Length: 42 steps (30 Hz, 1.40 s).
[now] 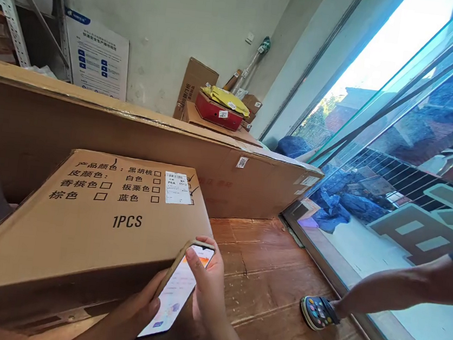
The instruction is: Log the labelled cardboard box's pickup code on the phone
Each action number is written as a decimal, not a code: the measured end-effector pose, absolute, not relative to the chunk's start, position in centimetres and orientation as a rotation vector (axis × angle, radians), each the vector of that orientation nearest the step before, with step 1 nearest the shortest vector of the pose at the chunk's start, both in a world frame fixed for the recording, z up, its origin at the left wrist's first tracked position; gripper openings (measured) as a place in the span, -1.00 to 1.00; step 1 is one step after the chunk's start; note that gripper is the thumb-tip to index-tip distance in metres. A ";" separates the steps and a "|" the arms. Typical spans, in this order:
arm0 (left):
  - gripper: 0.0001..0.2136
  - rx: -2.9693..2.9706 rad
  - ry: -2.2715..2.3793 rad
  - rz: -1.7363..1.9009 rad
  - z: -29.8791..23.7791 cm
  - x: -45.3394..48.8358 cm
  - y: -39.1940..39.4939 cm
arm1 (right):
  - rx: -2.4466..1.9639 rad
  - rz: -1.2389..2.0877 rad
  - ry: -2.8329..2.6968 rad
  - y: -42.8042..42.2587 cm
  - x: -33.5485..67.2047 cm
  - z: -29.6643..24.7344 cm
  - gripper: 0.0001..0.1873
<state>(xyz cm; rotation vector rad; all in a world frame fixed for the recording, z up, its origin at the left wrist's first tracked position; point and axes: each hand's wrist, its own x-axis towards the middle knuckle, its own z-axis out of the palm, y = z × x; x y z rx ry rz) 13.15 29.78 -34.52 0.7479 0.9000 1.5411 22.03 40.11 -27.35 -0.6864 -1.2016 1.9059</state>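
Observation:
A smartphone (174, 295) with a lit white screen and a tan case is held between my two hands, tilted, in the lower middle of the head view. My left hand (149, 299) is closed along its left edge, with the thumb at the screen's side. My right hand (209, 282) grips the upper right part, its thumb over the top of the screen. Just beyond the phone stands a large cardboard box (91, 242) printed "1PCS" with checkbox lines. A white shipping label (178, 188) is stuck to its top near the far right corner.
A long flat carton (180, 148) stands on edge behind the box. Farther back are a red box (216, 115) and a yellow parcel (228, 99). At right, another person's leg (401, 291) in a dark clog (319, 312) stands by the glass door (403, 130).

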 end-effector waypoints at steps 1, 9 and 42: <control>-0.43 0.758 0.905 1.531 -34.3 13.2 29.7 | -0.670 1.915 -1.197 40.1 22.1 -27.4 -0.49; -0.52 0.412 0.674 1.627 -31.0 13.8 28.9 | -0.430 1.682 -1.551 39.3 23.4 -27.8 -0.44; -0.57 0.294 0.585 1.680 -28.9 13.8 28.7 | -0.179 0.285 -2.264 41.5 24.7 -29.3 -0.36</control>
